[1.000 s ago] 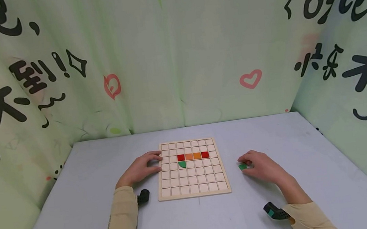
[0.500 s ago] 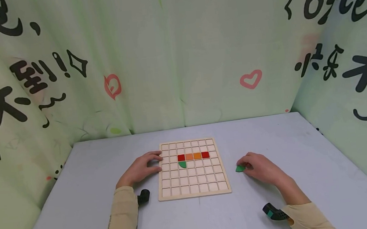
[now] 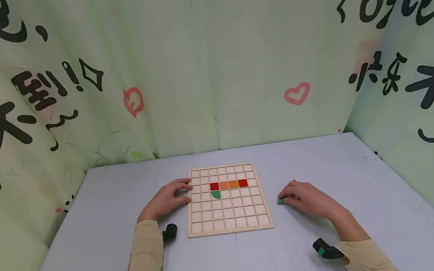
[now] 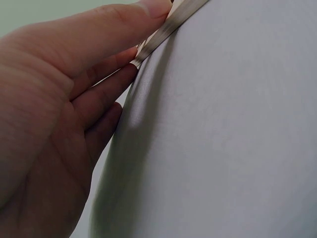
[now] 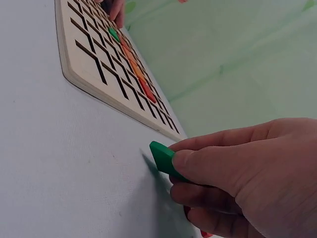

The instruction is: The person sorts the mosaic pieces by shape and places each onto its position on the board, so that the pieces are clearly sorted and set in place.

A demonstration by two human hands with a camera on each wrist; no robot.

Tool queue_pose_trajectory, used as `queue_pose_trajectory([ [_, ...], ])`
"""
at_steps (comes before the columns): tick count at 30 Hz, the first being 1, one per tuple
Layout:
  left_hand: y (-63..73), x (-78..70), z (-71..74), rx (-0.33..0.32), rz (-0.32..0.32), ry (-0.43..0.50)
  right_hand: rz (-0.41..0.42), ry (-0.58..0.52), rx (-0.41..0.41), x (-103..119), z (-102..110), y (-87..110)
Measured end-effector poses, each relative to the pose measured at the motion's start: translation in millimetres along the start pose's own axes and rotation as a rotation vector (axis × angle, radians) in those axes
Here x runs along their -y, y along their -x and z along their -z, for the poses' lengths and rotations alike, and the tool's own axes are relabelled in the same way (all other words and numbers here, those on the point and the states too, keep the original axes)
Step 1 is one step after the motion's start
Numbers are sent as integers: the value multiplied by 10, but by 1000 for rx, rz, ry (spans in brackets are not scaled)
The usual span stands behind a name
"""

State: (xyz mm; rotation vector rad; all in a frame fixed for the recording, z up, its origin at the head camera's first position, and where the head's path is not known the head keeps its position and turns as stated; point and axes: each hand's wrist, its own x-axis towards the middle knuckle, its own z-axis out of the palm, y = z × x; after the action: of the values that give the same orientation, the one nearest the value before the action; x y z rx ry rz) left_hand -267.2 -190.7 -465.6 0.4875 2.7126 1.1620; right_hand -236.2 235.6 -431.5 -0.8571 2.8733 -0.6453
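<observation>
A wooden grid board (image 3: pixel 230 232) lies flat on the table. Two red squares and two orange squares (image 3: pixel 228 185) form a row in it, and a green quarter-circle piece (image 3: pixel 215 194) sits below the left red square. My left hand (image 3: pixel 165 200) rests its fingertips and thumb against the board's left edge. To the right of the board, apart from it, my right hand (image 3: pixel 305 197) pinches a green piece (image 5: pixel 163 157) between thumb and fingers. Something red (image 5: pixel 205 233) shows below the lower fingers in the right wrist view, mostly hidden; I cannot tell if it is held.
The white table (image 3: pixel 237 264) reaches to curtains (image 3: pixel 249 62) at the back and sides. Each wrist carries a black camera, the left one (image 3: pixel 169 233) near the board's lower left and the right one (image 3: pixel 327 249) low above the table.
My right hand has shifted slightly left toward the board. The green piece in it has turned and shows less of its face. The left hand and the board have stayed put.
</observation>
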Motion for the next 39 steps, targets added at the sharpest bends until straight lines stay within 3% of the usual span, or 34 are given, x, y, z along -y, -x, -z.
queue_pose_trajectory([
  [10,15,-8,1,3,6,2,57,-22,30,-57,22,8],
  [25,13,2,-7,-5,9,-6,-98,-67,-43,59,-84,-47],
  [39,2,-6,0,-1,8,-12,-57,28,-40,97,-154,-82],
])
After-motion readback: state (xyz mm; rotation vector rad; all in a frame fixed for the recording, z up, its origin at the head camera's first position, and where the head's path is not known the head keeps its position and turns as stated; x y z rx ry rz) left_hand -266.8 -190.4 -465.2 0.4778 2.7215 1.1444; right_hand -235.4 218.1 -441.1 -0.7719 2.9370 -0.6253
